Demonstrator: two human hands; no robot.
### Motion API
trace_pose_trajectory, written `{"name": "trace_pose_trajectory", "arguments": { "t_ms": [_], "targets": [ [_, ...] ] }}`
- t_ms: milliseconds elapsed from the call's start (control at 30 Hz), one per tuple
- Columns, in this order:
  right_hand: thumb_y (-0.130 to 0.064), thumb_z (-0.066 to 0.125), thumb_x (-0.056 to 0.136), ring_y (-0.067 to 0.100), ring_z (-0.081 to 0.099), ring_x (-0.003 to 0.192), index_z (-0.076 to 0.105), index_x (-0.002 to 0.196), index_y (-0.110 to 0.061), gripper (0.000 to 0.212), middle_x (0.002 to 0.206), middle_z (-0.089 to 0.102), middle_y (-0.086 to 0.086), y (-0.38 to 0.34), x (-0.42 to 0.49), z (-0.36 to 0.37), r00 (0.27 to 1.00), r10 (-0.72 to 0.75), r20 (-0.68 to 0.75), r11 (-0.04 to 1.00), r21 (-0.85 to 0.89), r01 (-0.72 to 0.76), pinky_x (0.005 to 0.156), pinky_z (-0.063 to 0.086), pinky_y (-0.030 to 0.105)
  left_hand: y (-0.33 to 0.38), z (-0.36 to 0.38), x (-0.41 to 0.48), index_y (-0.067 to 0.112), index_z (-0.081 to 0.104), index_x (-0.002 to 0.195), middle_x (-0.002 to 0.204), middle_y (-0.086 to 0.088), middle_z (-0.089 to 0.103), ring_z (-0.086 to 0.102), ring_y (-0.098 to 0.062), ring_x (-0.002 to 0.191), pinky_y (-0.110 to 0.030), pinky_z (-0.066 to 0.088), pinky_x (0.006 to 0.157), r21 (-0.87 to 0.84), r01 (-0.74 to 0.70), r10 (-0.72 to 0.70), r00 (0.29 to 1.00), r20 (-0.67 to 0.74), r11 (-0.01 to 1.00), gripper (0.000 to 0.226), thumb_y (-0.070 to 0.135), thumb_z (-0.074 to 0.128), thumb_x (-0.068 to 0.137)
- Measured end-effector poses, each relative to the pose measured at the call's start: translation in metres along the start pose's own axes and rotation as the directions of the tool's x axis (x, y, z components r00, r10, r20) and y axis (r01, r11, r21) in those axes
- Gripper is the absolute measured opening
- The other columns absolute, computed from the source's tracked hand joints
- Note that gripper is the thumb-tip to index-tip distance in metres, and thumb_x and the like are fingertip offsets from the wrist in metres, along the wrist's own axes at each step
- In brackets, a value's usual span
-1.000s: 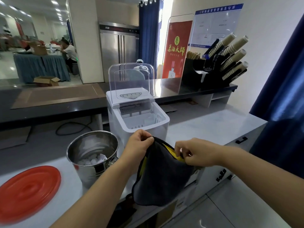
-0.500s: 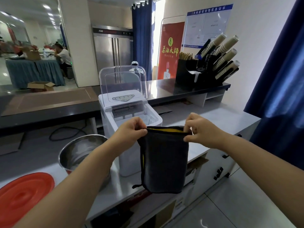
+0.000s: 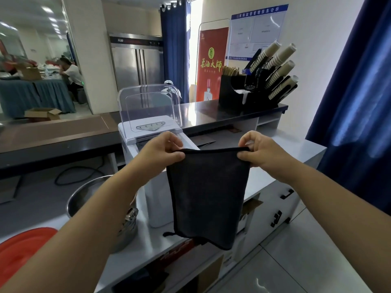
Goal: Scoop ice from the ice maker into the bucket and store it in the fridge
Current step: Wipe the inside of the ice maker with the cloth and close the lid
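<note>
Behind ice maker (image 3: 148, 132), red banner (image 3: 212, 64) shows 大師; hands (image 3: 163, 152) (image 3: 260, 154) pinch blk cloth (image 3: 207, 193).

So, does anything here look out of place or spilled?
Nothing spilled or broken shows. The one odd thing: the ice maker has its clear lid standing open and the bucket is uncovered, a red lid lying left of it on the counter, while the left hand and right hand pinch a dark cloth.

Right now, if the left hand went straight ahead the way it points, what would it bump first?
Probably the ice maker: its open top sits just beyond the left hand, which pinches the dark cloth. Depth is hard to judge.
</note>
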State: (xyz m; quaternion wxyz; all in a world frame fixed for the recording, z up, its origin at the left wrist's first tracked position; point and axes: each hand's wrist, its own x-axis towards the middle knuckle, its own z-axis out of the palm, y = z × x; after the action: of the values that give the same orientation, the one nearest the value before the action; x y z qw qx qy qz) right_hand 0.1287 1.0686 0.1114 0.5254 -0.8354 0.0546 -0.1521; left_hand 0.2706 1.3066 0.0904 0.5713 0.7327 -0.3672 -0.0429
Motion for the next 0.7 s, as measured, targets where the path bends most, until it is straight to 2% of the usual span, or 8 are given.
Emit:
{"name": "trace_pose_trajectory", "arguments": {
  "t_ms": [67, 133, 233, 333, 400, 467, 567, 700],
  "targets": [
    [0.003, 0.057, 0.089, 0.008, 0.062, 0.064, 0.053, 0.089, -0.015, 0.019, 0.067, 0.066, -0.003, -0.003, 0.003, 0.003, 0.998, -0.010, -0.061, 0.982, 0.187, 0.022, 0.054, 0.051, 0.019, -0.005, -0.004, -0.006, 0.019, 0.062, 0.104, 0.085, 0.004, 0.070, 0.066, -0.009, 0.077, -0.025, 0.052, 0.070, -0.458, 0.044, -0.037, 0.999, 0.024, 0.888, 0.037, 0.013, 0.077, 0.071],
    [0.002, 0.058, 0.089, 0.006, 0.063, 0.063, 0.055, 0.090, -0.016, 0.018, 0.068, 0.067, -0.007, -0.009, 0.007, 0.006, 0.993, 0.005, -0.114, 0.934, 0.354, 0.036, 0.053, 0.051, 0.019, -0.021, 0.010, -0.019, 0.009, 0.063, 0.115, 0.105, -0.006, 0.070, 0.068, -0.018, 0.095, -0.028, 0.055, 0.079, -0.657, 0.179, -0.039, 0.974, 0.222, 0.732, 0.059, 0.024, 0.084, 0.062],
    [-0.002, 0.062, 0.087, 0.006, 0.063, 0.062, 0.058, 0.090, -0.017, 0.016, 0.071, 0.067, -0.006, -0.013, 0.011, 0.010, 0.988, 0.049, -0.150, 0.922, 0.387, 0.013, 0.050, 0.051, 0.020, -0.045, 0.049, -0.053, 0.007, 0.069, 0.107, 0.110, -0.010, 0.071, 0.065, -0.026, 0.107, -0.028, 0.053, 0.084, -0.429, 0.423, -0.216, 0.866, 0.452, 0.798, 0.047, 0.022, 0.084, 0.065],
    [-0.008, 0.066, 0.085, 0.008, 0.063, 0.064, 0.061, 0.091, -0.017, 0.012, 0.080, 0.066, -0.002, -0.005, 0.014, 0.008, 0.950, 0.145, -0.276, 0.943, 0.329, -0.049, 0.047, 0.049, 0.021, -0.058, 0.067, -0.064, 0.007, 0.066, 0.111, 0.107, -0.007, 0.072, 0.066, -0.025, 0.105, -0.030, 0.053, 0.084, -0.403, 0.496, -0.372, 0.860, 0.348, 0.769, 0.047, 0.023, 0.076, 0.068],
    [-0.018, 0.065, 0.089, 0.015, 0.067, 0.072, 0.063, 0.101, -0.008, 0.016, 0.087, 0.069, 0.006, 0.006, 0.015, 0.003, 0.898, 0.302, -0.320, 0.816, 0.573, -0.071, 0.054, 0.054, 0.025, -0.053, 0.070, -0.060, 0.009, 0.065, 0.111, 0.101, -0.006, 0.074, 0.070, -0.021, 0.094, -0.027, 0.055, 0.074, -0.505, 0.488, -0.413, 0.873, 0.261, 0.712, 0.045, 0.029, 0.073, 0.071],
    [-0.042, 0.052, 0.094, 0.023, 0.069, 0.087, 0.059, 0.113, 0.002, 0.049, 0.098, 0.071, 0.015, 0.026, 0.011, 0.005, 0.880, 0.459, -0.121, 0.505, 0.850, -0.147, 0.073, 0.057, 0.033, -0.045, 0.072, -0.052, 0.013, 0.067, 0.104, 0.094, -0.005, 0.075, 0.072, -0.017, 0.083, -0.027, 0.053, 0.066, -0.557, 0.499, -0.494, 0.852, 0.173, 0.664, 0.034, 0.033, 0.072, 0.078],
    [-0.069, 0.025, 0.089, 0.031, 0.066, 0.092, 0.046, 0.121, 0.008, 0.086, 0.099, 0.070, 0.021, 0.075, -0.012, 0.032, 0.756, 0.626, 0.193, 0.376, 0.774, -0.509, 0.084, 0.052, 0.045, -0.045, 0.078, -0.044, 0.012, 0.069, 0.095, 0.084, -0.009, 0.075, 0.072, -0.022, 0.075, -0.030, 0.054, 0.067, -0.561, 0.538, -0.603, 0.793, 0.085, 0.629, 0.022, 0.030, 0.070, 0.083],
    [-0.029, 0.050, 0.097, 0.031, 0.061, 0.094, 0.043, 0.115, 0.002, 0.036, 0.107, 0.064, 0.019, 0.112, -0.038, 0.074, 0.656, 0.724, 0.213, 0.434, 0.598, -0.674, 0.088, 0.050, 0.044, -0.059, 0.079, -0.048, 0.006, 0.068, 0.092, 0.087, -0.016, 0.072, 0.066, -0.033, 0.087, -0.041, 0.053, 0.082, -0.498, 0.640, -0.721, 0.692, 0.040, 0.586, 0.013, 0.016, 0.069, 0.083]
  ]
}}
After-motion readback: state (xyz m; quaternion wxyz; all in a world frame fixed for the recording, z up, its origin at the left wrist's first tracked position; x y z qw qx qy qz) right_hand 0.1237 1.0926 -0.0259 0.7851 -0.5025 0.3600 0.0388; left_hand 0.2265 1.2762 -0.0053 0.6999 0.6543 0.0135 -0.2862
